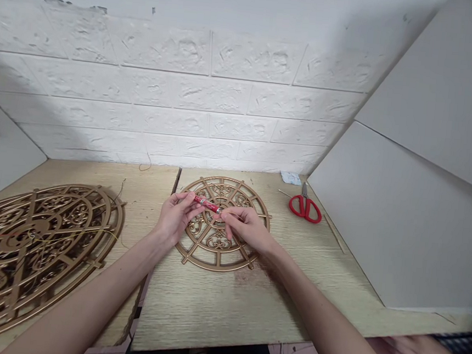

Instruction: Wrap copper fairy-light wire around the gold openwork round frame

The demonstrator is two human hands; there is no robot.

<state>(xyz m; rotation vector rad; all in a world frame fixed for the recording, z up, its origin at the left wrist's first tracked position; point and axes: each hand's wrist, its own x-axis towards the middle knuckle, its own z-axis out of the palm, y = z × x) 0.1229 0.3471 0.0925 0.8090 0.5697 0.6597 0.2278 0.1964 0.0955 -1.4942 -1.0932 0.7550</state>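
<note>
Head view: both hands are working above a desk (pixel 191 308), and a slim red tube (pixel 208 204) is spanning the gap between them, slanting from ten o'clock down toward four. The left hand (pixel 176 214) is pinching the ten o'clock end between thumb and fingers; the right hand (pixel 248 226) is pinching the silver end opposite, its remaining fingers curling loosely. Bare forearms are slanting up from seven and five o'clock.

Beneath the hands, a round gold lattice (pixel 218 242) is lying flat, and the tube is crossing over it, toward ten o'clock from its hub. Taking that lattice as the dial, a pile of larger-looking gold lattices (pixel 18 268) is resting between eight and nine o'clock, with a yellow thread (pixel 86 231) trailing across it. Near ten o'clock a thin orange thread (pixel 145 168) is curling by the white wall (pixel 230 96). Red-handled scissors (pixel 306 209) are lying between two and three o'clock, their blades pointing to twelve. Just beyond them, near two o'clock, a small pale packet (pixel 291 178) is sitting, while a narrow strip (pixel 334 233) is lying at three, beside a white panel (pixel 375 211).
</note>
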